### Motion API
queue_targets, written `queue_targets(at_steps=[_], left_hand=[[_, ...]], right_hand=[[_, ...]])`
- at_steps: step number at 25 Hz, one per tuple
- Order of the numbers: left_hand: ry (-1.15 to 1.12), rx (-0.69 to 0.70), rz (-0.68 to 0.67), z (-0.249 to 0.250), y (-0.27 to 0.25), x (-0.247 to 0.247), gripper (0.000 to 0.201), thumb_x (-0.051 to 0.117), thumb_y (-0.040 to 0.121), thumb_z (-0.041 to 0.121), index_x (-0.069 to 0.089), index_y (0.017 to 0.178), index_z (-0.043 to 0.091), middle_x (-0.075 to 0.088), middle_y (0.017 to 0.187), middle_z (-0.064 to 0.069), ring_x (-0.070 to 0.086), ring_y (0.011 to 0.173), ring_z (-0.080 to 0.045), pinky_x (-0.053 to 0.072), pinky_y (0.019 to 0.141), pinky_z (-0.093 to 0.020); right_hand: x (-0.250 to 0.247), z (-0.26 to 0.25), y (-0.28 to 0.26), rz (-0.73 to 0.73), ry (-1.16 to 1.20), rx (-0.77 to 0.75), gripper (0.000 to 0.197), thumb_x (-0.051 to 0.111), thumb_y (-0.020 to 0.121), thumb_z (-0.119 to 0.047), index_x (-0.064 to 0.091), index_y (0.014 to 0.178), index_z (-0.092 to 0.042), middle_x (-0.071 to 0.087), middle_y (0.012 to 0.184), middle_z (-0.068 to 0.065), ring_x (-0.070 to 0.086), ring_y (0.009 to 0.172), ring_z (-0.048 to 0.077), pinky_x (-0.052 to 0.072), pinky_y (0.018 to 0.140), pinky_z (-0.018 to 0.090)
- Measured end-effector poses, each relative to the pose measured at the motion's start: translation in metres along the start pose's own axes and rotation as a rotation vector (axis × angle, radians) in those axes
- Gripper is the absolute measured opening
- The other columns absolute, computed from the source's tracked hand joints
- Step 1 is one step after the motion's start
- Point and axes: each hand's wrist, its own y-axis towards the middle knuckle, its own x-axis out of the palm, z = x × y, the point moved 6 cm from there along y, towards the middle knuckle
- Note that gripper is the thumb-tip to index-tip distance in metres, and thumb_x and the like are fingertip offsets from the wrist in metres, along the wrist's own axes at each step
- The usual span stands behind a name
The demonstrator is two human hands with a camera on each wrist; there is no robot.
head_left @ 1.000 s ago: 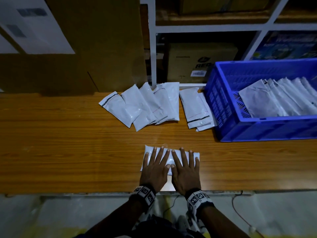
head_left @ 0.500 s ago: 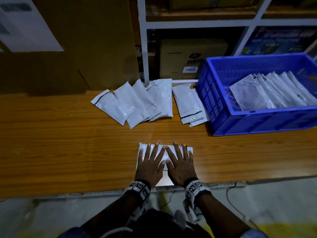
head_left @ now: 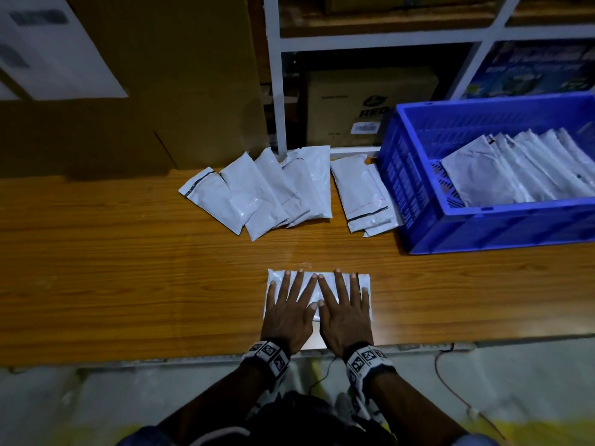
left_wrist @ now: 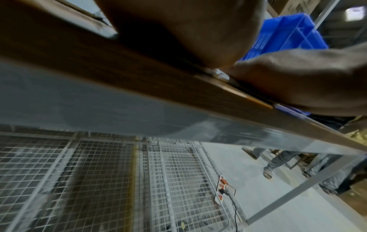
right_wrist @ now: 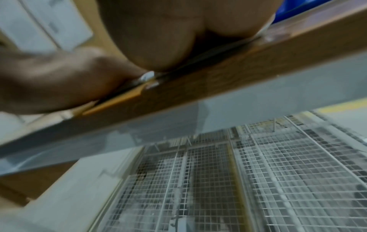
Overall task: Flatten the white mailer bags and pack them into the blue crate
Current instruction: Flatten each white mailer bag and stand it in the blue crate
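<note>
One white mailer bag lies flat on the wooden table near its front edge. My left hand and right hand press down on it side by side, palms flat and fingers straight and spread. Further back lies a fanned pile of several white mailer bags, and a smaller stack sits beside the blue crate at the right. Several flattened bags lean in a row inside the crate. In the wrist views only the heel of each palm shows, on the table edge.
A large cardboard sheet stands behind the table at left. White shelving with a brown box rises behind the bags. A wire-mesh rack and a power strip lie below the table; another person's legs stand nearby.
Both hands stay flat on the same bag; the fingers have spread a little wider. The head camera has shifted slightly, nothing else moved.
</note>
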Motion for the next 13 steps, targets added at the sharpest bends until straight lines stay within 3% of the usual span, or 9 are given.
queue_targets(at_steps=[4,8,11,13], left_hand=[[-0.007,-0.003,0.016,0.002,0.002,-0.006,0.06,0.004,0.102,0.057,-0.002,0.159,0.038,-0.016,0.166,0.008,-0.021,0.152,-0.018,-0.013,0.121,-0.049],[0.014,0.001,0.045,0.002,-0.004,-0.005,0.057,0.007,0.105,0.054,0.004,0.159,0.037,-0.01,0.167,0.008,-0.014,0.153,-0.022,-0.007,0.121,-0.054],[-0.021,-0.024,0.024,0.0,-0.008,0.004,0.057,0.013,0.104,0.051,-0.002,0.158,0.04,-0.015,0.166,0.011,-0.02,0.152,-0.021,-0.009,0.12,-0.055],[-0.033,-0.027,0.021,-0.001,-0.009,0.006,0.06,0.018,0.103,0.052,-0.003,0.158,0.042,-0.015,0.166,0.011,-0.022,0.151,-0.019,-0.007,0.12,-0.055]], right_hand=[[-0.001,0.0,0.006,-0.034,0.017,-0.013,0.057,0.016,0.101,-0.047,-0.002,0.155,-0.041,-0.014,0.164,-0.003,-0.022,0.149,0.026,-0.004,0.121,0.051],[0.001,0.002,0.007,-0.094,0.031,-0.036,0.057,0.013,0.101,-0.049,-0.004,0.155,-0.041,-0.024,0.161,-0.005,-0.029,0.146,0.025,-0.014,0.118,0.048],[-0.002,0.006,0.007,-0.146,0.055,-0.074,0.056,0.014,0.102,-0.05,-0.006,0.154,-0.044,-0.03,0.158,-0.009,-0.031,0.145,0.024,-0.016,0.118,0.048],[-0.011,0.007,0.005,-0.095,0.071,-0.057,0.054,0.015,0.102,-0.049,0.0,0.154,-0.044,-0.025,0.16,-0.007,-0.027,0.147,0.023,-0.014,0.119,0.049]])
